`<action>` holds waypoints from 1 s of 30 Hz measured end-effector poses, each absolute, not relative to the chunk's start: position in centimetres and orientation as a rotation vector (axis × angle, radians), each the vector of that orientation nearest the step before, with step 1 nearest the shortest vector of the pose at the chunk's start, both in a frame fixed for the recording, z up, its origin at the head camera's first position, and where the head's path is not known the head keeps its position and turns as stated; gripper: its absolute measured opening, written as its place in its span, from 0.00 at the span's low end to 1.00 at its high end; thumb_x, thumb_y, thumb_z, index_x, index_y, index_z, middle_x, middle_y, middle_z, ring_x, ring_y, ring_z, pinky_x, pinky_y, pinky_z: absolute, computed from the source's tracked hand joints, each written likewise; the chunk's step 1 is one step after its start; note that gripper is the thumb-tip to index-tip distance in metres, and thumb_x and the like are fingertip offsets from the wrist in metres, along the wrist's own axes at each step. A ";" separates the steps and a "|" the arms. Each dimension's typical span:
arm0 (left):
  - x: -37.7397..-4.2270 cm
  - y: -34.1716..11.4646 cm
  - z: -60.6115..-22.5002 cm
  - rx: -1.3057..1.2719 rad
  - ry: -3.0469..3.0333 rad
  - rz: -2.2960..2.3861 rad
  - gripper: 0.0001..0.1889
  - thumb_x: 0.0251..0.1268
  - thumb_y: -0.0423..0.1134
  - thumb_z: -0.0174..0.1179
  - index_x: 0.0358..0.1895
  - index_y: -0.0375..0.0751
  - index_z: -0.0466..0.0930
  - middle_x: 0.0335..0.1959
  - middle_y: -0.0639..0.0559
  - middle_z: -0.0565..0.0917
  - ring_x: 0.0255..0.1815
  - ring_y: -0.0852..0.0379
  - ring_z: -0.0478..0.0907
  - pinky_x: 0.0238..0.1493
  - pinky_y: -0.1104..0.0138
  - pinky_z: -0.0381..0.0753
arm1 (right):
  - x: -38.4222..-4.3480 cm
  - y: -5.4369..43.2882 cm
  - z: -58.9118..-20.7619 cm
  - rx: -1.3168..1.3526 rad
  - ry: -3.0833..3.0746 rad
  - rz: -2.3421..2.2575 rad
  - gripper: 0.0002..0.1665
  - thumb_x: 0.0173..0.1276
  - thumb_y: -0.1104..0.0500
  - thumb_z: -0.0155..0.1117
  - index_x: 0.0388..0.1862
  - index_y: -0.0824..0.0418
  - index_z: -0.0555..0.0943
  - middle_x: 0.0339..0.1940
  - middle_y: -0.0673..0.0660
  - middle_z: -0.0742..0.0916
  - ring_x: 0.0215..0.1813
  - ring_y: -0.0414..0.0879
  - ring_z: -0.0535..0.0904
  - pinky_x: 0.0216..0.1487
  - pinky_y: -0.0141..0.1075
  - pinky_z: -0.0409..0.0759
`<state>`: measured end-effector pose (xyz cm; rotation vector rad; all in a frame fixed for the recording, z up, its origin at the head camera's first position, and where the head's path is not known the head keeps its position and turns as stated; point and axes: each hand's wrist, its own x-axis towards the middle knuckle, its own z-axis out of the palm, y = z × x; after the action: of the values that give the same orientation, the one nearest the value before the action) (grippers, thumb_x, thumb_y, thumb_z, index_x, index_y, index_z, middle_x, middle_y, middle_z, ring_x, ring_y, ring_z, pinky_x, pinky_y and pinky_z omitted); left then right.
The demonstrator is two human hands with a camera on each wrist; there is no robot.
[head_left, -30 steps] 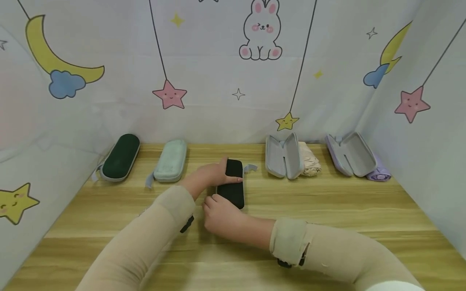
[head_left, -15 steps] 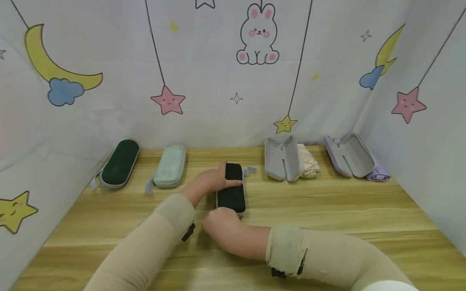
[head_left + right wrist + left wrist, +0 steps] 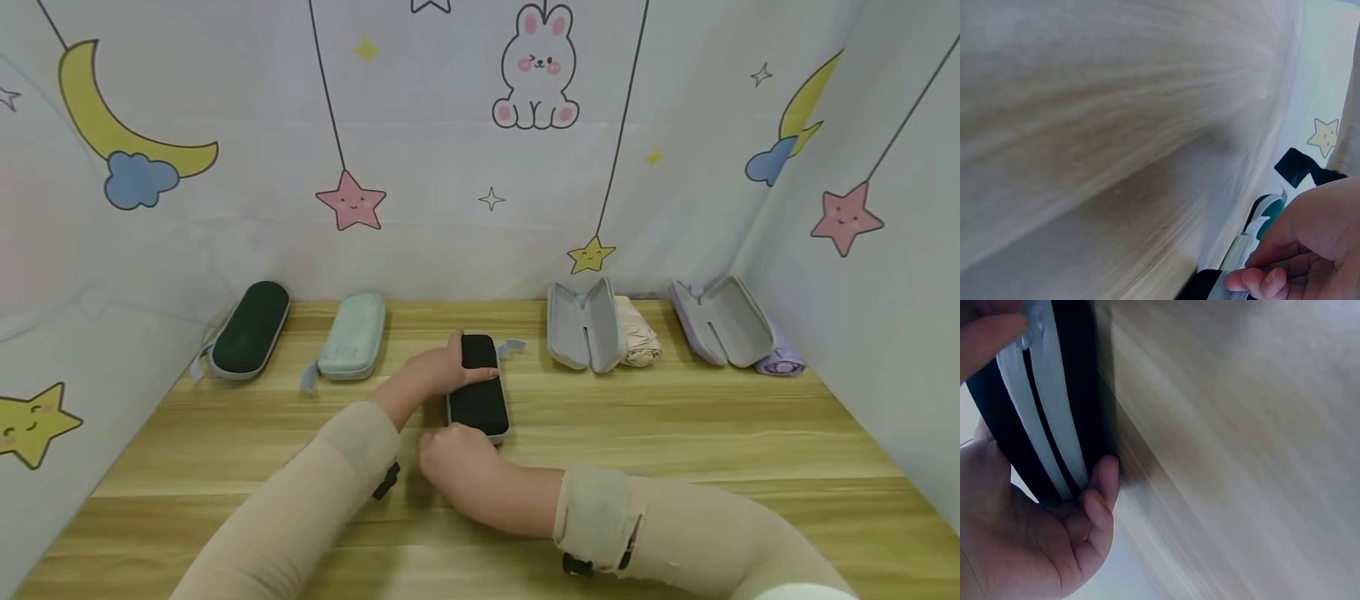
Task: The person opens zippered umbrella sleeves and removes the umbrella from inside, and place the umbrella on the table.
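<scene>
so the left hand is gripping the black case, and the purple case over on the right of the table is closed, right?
Not quite: the purple case on the right is open, as the head view shows. The left hand is indeed gripping the black case.

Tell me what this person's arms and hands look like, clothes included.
Both arms are in beige sleeves, with a broad, pale grey-green band around each wrist and a small black piece beneath it. Something white shows at the right sleeve's near end. The left hand and right hand are gloveless, without rings on the fingers that show.
</scene>
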<state>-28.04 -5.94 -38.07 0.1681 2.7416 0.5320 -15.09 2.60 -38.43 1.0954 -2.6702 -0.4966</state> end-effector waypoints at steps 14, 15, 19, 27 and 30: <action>-27.8 -6.1 -38.1 0.175 2.734 0.529 0.57 0.61 0.73 0.51 0.78 0.38 0.33 0.55 0.34 0.78 0.49 0.43 0.80 0.51 0.54 0.76 | -15.7 7.3 -38.1 1.327 -2.627 -0.453 0.06 0.64 0.56 0.69 0.36 0.56 0.82 0.21 0.48 0.80 0.22 0.40 0.78 0.25 0.31 0.78; -27.8 -6.1 -38.0 0.177 2.730 0.527 0.57 0.61 0.73 0.51 0.78 0.38 0.33 0.52 0.34 0.80 0.46 0.44 0.80 0.49 0.55 0.76 | -15.9 7.8 -38.0 1.327 -2.646 -0.432 0.06 0.63 0.57 0.69 0.36 0.57 0.81 0.21 0.49 0.80 0.23 0.41 0.78 0.25 0.32 0.78; -27.8 -6.1 -37.8 0.170 2.721 0.516 0.58 0.60 0.73 0.51 0.78 0.39 0.33 0.43 0.37 0.82 0.35 0.49 0.78 0.42 0.58 0.75 | -16.3 9.2 -37.6 1.301 -2.795 -0.340 0.09 0.60 0.61 0.69 0.37 0.60 0.79 0.23 0.53 0.81 0.26 0.45 0.79 0.25 0.35 0.78; -27.8 -6.2 -37.8 0.160 2.682 0.548 0.58 0.60 0.74 0.51 0.78 0.41 0.31 0.29 0.45 0.80 0.25 0.52 0.76 0.32 0.62 0.71 | -17.6 11.3 -37.4 1.225 -2.922 -0.191 0.12 0.58 0.67 0.69 0.40 0.63 0.78 0.24 0.55 0.81 0.29 0.49 0.81 0.27 0.38 0.79; -27.9 -6.3 -37.9 0.152 2.685 0.563 0.58 0.60 0.73 0.52 0.78 0.41 0.31 0.26 0.46 0.80 0.23 0.52 0.77 0.29 0.63 0.70 | -18.5 12.1 -37.7 1.232 -2.869 -0.149 0.11 0.57 0.68 0.69 0.38 0.62 0.78 0.24 0.55 0.82 0.28 0.50 0.80 0.28 0.38 0.79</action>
<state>-27.88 -6.27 -37.88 0.1516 2.6849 0.5633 -18.53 12.12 -37.71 1.2318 -2.8692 -0.1491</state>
